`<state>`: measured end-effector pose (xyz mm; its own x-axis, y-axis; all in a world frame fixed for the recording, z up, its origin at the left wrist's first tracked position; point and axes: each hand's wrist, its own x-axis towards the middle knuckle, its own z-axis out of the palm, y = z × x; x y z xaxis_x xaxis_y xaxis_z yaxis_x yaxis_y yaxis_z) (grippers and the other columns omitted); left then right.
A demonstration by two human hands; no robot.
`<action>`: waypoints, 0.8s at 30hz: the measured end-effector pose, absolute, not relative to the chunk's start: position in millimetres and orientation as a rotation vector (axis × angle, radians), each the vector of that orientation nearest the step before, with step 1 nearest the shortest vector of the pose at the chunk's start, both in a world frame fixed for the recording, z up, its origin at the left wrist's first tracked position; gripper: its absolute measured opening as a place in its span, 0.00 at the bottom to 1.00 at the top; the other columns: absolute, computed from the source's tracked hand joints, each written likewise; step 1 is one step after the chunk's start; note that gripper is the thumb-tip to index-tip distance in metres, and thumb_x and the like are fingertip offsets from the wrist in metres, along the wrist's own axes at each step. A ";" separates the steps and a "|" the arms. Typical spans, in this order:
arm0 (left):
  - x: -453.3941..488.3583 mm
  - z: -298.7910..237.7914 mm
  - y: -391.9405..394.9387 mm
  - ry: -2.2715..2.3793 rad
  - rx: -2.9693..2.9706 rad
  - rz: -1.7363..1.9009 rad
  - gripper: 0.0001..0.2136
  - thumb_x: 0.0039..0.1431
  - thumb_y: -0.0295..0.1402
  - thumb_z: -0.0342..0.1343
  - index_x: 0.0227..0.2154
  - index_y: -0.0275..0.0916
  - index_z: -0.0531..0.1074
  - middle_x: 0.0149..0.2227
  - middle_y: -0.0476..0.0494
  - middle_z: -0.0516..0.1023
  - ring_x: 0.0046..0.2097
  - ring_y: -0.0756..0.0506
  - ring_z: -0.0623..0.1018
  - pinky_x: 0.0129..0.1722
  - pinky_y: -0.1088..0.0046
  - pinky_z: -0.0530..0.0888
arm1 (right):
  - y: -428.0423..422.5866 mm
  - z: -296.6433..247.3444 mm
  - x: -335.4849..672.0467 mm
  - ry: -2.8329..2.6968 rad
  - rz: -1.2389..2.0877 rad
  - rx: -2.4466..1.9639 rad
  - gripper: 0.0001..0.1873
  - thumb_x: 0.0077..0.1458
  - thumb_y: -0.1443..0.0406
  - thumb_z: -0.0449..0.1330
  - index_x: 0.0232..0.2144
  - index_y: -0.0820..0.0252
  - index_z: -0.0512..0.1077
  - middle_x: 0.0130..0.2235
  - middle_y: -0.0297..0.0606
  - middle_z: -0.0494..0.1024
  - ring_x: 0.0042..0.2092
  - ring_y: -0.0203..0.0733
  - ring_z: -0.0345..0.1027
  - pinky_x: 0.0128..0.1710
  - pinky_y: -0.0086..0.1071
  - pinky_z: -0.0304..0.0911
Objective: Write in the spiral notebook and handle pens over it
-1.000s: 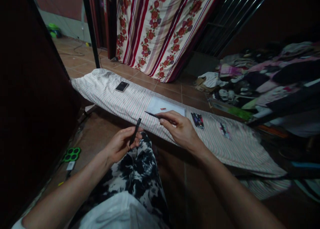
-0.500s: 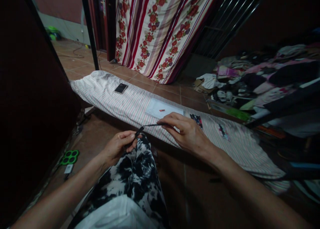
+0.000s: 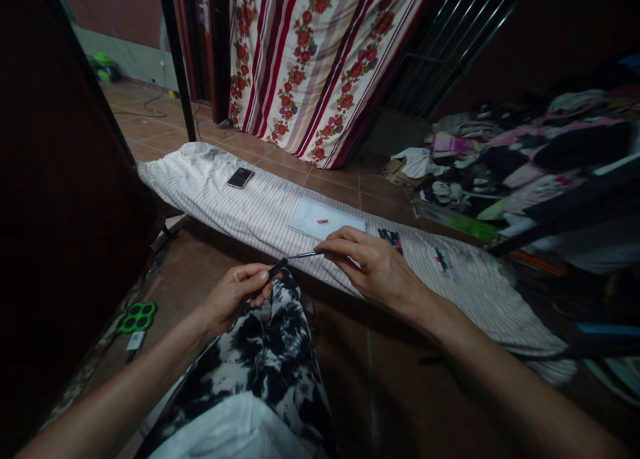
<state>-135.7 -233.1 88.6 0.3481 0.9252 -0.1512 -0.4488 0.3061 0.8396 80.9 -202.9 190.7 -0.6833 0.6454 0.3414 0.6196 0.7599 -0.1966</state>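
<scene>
My left hand [image 3: 235,295] is closed on a black pen barrel [image 3: 277,267] above my knee in black-and-white patterned trousers [image 3: 270,352]. My right hand [image 3: 373,265] pinches a thin dark pen refill [image 3: 303,255] whose tip meets the open end of the barrel. Just beyond the hands a white notebook [image 3: 325,217] lies on a striped cloth [image 3: 260,209] with a small red piece [image 3: 322,221] on its page.
A dark phone [image 3: 240,177] lies on the cloth at the left, and small dark packets [image 3: 391,240] at the right. A green object [image 3: 136,317] sits on the tiled floor at left. A floral curtain [image 3: 320,59] hangs behind; a clothes pile [image 3: 525,159] fills the right.
The hands have come together: the refill in my right hand now lines up with and meets the barrel in my left, which tipped from upright to pointing right.
</scene>
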 end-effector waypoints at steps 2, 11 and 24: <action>-135.9 88.4 -233.1 0.726 0.802 1.023 0.13 0.47 0.37 0.60 0.32 0.31 0.75 0.18 0.52 0.66 0.20 0.57 0.61 0.20 0.81 0.53 | -203.1 191.6 81.5 -2.577 0.090 -0.971 0.11 0.56 0.72 0.51 0.37 0.61 0.73 0.35 0.42 0.73 0.36 0.39 0.67 0.35 0.31 0.62; -137.2 90.3 -234.3 0.759 0.850 1.016 0.13 0.47 0.38 0.60 0.32 0.32 0.75 0.19 0.52 0.66 0.20 0.56 0.61 0.20 0.80 0.54 | -203.6 194.2 81.7 -2.619 0.066 -0.961 0.12 0.56 0.72 0.50 0.38 0.62 0.73 0.34 0.42 0.72 0.35 0.39 0.66 0.35 0.31 0.62; -137.1 93.8 -234.8 0.820 0.985 0.976 0.14 0.47 0.41 0.59 0.30 0.32 0.74 0.19 0.52 0.66 0.22 0.55 0.62 0.22 0.79 0.56 | -206.5 202.0 76.4 -2.738 0.003 -0.933 0.14 0.57 0.72 0.49 0.36 0.61 0.74 0.34 0.42 0.72 0.36 0.39 0.66 0.35 0.30 0.61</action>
